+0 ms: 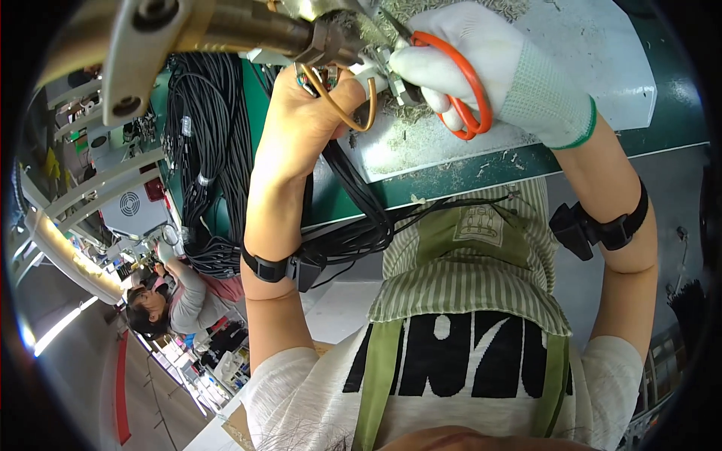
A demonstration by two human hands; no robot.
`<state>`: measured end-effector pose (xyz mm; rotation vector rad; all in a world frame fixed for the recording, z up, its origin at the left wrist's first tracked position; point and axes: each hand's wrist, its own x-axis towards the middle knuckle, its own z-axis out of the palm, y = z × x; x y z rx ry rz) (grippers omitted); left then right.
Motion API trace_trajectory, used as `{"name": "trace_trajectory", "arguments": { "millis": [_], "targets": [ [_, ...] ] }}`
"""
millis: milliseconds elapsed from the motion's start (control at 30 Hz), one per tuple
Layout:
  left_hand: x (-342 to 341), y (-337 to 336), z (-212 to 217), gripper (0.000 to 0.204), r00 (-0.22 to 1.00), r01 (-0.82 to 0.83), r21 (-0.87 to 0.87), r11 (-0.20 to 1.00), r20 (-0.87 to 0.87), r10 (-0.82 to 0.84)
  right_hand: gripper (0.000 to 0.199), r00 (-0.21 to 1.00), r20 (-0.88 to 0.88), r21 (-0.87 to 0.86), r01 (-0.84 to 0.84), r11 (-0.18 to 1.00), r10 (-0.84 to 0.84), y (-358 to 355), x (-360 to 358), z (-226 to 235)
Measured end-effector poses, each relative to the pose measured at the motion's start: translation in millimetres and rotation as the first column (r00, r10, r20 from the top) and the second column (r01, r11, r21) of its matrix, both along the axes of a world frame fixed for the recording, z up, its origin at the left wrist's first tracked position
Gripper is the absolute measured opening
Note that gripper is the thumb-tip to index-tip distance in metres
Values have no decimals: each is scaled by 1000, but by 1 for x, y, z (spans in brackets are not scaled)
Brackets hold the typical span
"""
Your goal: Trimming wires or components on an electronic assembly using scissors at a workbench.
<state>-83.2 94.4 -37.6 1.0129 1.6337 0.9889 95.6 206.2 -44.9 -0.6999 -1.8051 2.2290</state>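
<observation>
My bare left hand [301, 120] is closed under the metal nozzle, its fingertips near the right hand. Black cables [350, 177] run out from beneath it toward the table's front edge, and small coloured wire ends [306, 83] show by its knuckles. My right hand [477, 56], in a white knitted glove with a green cuff, is wrapped round scissors [481, 90] with orange-red handles. A dark blade points up and left; the rest is hidden. Between the hands lies a small silvery metal piece [404, 92]. What the left fingertips pinch is mostly hidden.
A brass-coloured metal arm [248, 30] with a nozzle and a curved tan tube [346, 120] overhangs my left hand. Clippings [489, 11] litter the white board [617, 83] on the green table. A thick bundle of black cables [207, 135] lies left. Another person [184, 297] works farther left.
</observation>
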Motion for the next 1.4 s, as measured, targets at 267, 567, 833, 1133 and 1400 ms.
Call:
{"name": "trace_trajectory", "arguments": {
  "millis": [267, 567, 833, 1133, 1400],
  "targets": [
    [13, -3, 4, 7, 990, -131, -37, 991, -52, 129, 24, 998, -58, 87, -35, 996, 40, 2, 3, -23],
    [4, -2, -5, 6, 999, -43, -15, 999, -15, 43, 25, 991, -134, 11, 21, 1000, -20, -3, 2, -19],
    [18, -36, 7, 14, 942, 4, 29, 1000, 335, -14, 19, 994, -52, 298, 107, 949, -95, -33, 29, 4],
    [66, -117, 0, 38, 681, -120, 111, 987, 732, 0, 23, 847, 214, 729, 193, 657, -487, -107, 94, 32],
    [108, -131, 5, 38, 848, -117, -2, 993, 520, 101, 19, 988, 96, 251, 93, 964, -121, -133, 74, 26]
  ]
}}
